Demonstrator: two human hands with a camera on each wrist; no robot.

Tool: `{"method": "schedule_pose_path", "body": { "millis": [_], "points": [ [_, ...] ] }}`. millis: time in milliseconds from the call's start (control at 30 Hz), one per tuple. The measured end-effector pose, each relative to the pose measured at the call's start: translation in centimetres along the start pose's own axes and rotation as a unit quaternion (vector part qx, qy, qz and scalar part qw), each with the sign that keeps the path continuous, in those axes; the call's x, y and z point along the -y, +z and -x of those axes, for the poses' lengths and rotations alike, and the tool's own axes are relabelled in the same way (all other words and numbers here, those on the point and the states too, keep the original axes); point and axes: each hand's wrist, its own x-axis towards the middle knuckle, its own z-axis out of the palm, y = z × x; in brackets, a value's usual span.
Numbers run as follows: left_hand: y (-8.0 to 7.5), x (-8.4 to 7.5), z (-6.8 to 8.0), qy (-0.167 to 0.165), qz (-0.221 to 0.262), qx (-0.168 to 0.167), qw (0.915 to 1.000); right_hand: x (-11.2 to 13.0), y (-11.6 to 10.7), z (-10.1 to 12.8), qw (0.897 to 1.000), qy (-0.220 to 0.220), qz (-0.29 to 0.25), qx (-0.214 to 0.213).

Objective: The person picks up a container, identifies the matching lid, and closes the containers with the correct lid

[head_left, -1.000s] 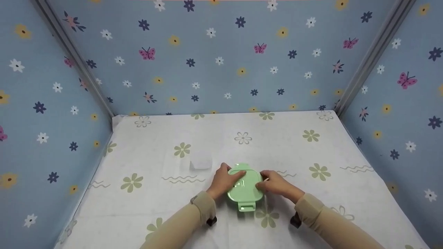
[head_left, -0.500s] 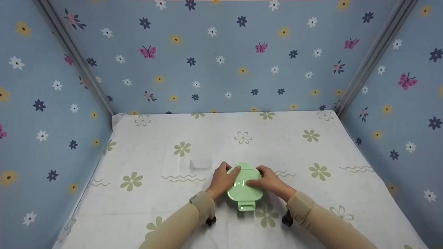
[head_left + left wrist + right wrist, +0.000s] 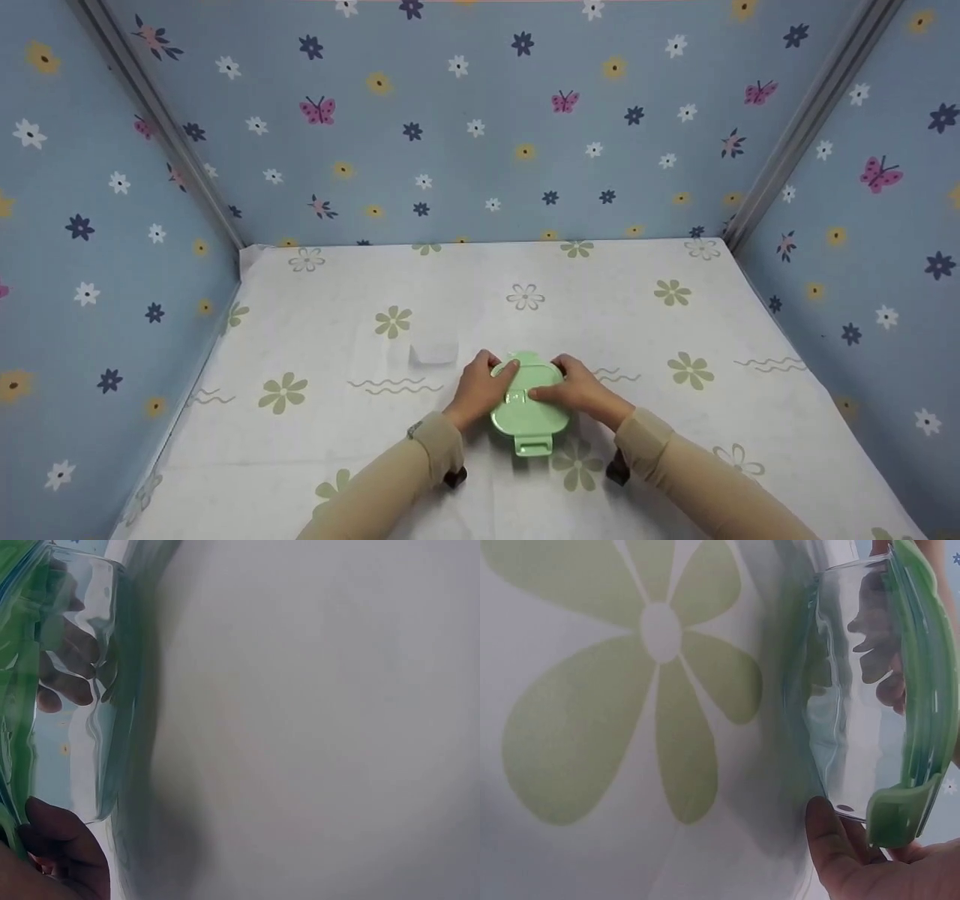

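A clear glass food container (image 3: 847,705) with a light green lid (image 3: 527,420) is at the middle front of the table. My left hand (image 3: 478,390) grips its left side, the thumb lying on top of the lid. On the opposite side my right hand (image 3: 589,394) holds the container, thumb pressed near the lid's centre and fingers over the far right edge. A green latch (image 3: 534,448) sticks out toward me from the near end. In the right wrist view another latch (image 3: 896,816) hangs over the glass wall, beside my fingertips (image 3: 821,821). Fingers also show through the glass.
A small whitish, see-through object (image 3: 433,352) lies to the left behind the container. The white flowered cloth (image 3: 660,427) covers the table, and blue patterned panels (image 3: 480,112) enclose its back and sides.
My right hand has shifted left, its thumb sliding from the lid's right edge to near the middle. My left thumb has drawn back a little. The container has stayed about where it was.
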Motion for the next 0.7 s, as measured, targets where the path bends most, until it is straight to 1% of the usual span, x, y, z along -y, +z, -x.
{"method": "schedule_pose_path", "body": {
  "millis": [100, 200, 233, 333, 433, 467, 533, 633, 700],
  "points": [
    [-0.1, 0.2, 0.0, 0.003, -0.002, 0.002, 1.0, 0.0, -0.1, -0.1, 1.0, -0.003, 0.002, 0.004],
    [-0.5, -0.1, 0.4, 0.017, 0.001, 0.007, 0.9998, 0.0, -0.4, -0.1, 1.0, -0.005, 0.0, 0.01],
    [-1.0, -0.6, 1.0, 0.03, -0.003, 0.008, 0.9995, 0.1, -0.4, -0.1, 1.0, -0.006, -0.001, 0.012],
    [-2.1, -1.4, 1.9, 0.052, 0.003, 0.013, 0.9986, 0.2, -0.5, -0.1, 1.0, -0.007, -0.003, 0.015],
    [-3.3, -2.4, 3.1, 0.065, 0.009, 0.017, 0.9977, 0.3, -0.5, -0.1, 1.0, -0.007, 0.002, 0.019],
    [-3.5, -2.3, 3.1, 0.061, 0.016, 0.021, 0.9978, 0.3, -0.5, -0.2, 1.0, -0.007, 0.004, 0.02],
    [-4.3, -3.2, 4.0, 0.055, 0.019, 0.028, 0.9979, 0.4, -0.5, -0.2, 1.0, -0.004, 0.005, 0.022],
    [-5.4, -4.6, 5.2, 0.033, 0.017, 0.041, 0.9985, 0.4, -0.6, -0.1, 1.0, -0.003, 0.008, 0.027],
    [-5.9, -5.2, 5.8, 0.021, 0.009, 0.046, 0.9987, 0.4, -0.7, 0.0, 1.0, -0.003, 0.007, 0.03]
  ]
}}
